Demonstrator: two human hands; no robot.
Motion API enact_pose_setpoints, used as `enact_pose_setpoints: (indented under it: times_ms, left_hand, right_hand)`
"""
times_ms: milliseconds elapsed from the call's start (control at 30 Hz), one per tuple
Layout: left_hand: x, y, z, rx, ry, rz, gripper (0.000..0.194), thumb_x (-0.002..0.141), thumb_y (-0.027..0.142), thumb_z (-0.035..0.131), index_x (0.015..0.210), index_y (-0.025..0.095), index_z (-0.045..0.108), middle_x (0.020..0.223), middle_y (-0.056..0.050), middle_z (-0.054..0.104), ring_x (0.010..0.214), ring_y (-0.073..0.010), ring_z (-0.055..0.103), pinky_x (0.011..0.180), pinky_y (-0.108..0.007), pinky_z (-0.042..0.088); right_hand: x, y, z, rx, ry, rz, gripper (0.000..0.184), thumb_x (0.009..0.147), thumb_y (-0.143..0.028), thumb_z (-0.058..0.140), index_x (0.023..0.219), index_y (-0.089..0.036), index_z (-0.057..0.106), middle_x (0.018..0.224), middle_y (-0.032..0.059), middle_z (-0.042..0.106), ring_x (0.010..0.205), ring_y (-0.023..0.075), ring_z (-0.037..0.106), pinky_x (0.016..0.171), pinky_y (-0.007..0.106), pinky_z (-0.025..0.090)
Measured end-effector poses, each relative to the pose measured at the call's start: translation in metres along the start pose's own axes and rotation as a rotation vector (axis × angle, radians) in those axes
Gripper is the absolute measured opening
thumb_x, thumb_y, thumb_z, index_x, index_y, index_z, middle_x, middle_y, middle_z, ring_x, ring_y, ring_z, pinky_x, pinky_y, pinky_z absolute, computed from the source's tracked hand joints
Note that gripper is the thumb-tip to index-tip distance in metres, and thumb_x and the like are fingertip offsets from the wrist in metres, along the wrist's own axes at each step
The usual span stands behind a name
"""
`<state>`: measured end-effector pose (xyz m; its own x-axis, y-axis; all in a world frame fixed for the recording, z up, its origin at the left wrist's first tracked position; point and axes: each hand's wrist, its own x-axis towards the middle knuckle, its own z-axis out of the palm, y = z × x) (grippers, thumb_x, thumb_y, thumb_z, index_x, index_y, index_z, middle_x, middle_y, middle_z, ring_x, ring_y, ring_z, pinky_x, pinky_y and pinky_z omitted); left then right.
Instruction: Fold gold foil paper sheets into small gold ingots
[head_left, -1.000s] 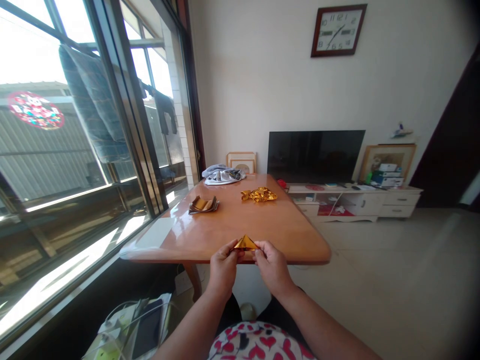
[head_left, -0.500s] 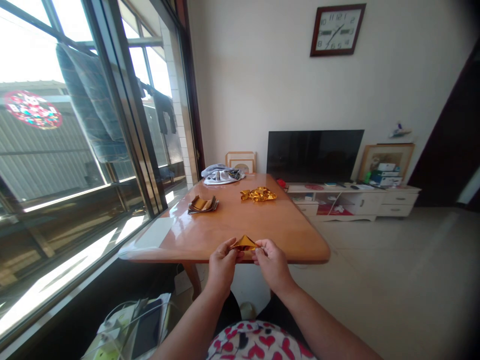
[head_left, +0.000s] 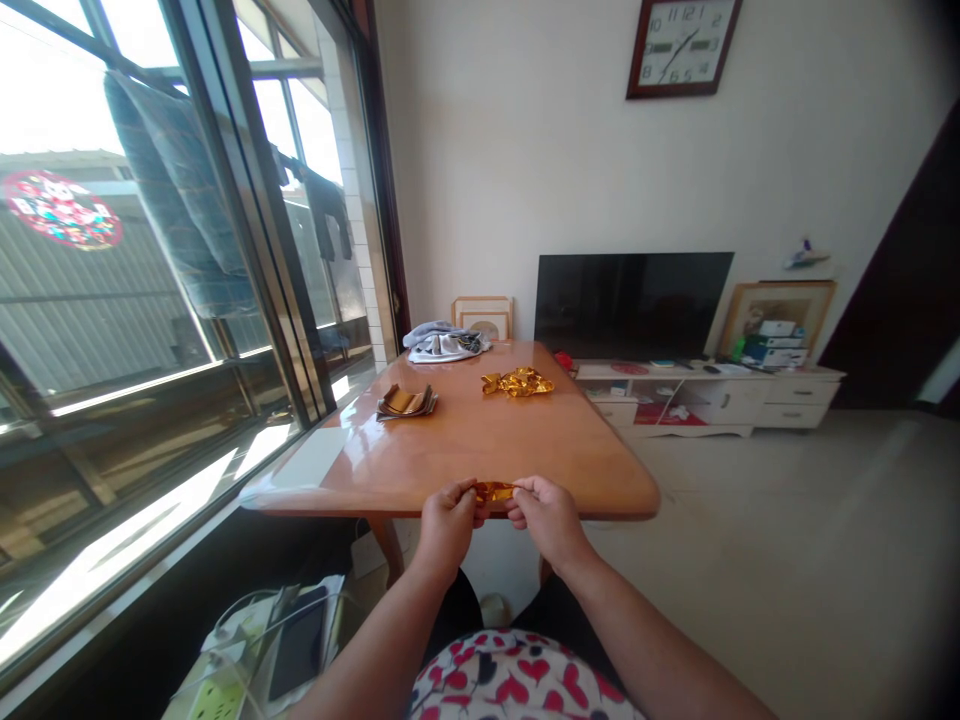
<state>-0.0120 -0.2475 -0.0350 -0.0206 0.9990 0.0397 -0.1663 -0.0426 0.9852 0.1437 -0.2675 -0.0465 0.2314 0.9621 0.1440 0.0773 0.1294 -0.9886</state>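
Your left hand (head_left: 448,518) and right hand (head_left: 549,515) each pinch one end of the gold foil piece (head_left: 495,491), stretched between them by the near edge of the table (head_left: 540,450). Half a second ago it rose to a peak; now it is a low, crinkled band. Your fingers hide both ends, and its folds are too small to make out. Beyond your grip, the crumpled gold foil (head_left: 521,382) lies as before.

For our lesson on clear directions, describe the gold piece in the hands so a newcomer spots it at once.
Find the brown table, then its near edge. There the left hand and right hand hold the small, shiny gold piece between them. Unlike the bigger gold heap lying farther back, this one is held.
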Motion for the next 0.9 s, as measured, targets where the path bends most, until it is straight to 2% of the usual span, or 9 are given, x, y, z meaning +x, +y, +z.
enact_pose_setpoints:
  times_ms: [433,900]
  left_hand:
    - [0.0034,-0.0041,-0.0032,0.041,0.034,0.023,0.024,0.076,0.019,0.068,0.097,0.011,0.077,0.071,-0.006,0.074,0.055,-0.0143,0.066,0.053,-0.022,0.051]
    - [-0.0003,0.0032,-0.0003,0.039,-0.01,0.0,0.028,0.077,0.023,0.067,0.101,0.009,0.075,0.075,-0.008,0.075,0.061,-0.017,0.069,0.058,-0.024,0.052]
  right_hand:
    - [-0.0042,0.0006,0.0048,-0.087,-0.006,-0.041,0.029,0.084,-0.036,0.055,0.097,-0.016,0.071,0.074,0.0059,0.076,0.062,0.02,0.07,0.056,0.029,0.056]
    - [0.0037,0.0027,-0.0032,-0.066,0.039,-0.024,0.021,0.083,-0.039,0.058,0.082,-0.019,0.065,0.068,0.0032,0.071,0.059,0.02,0.069,0.053,0.028,0.055]
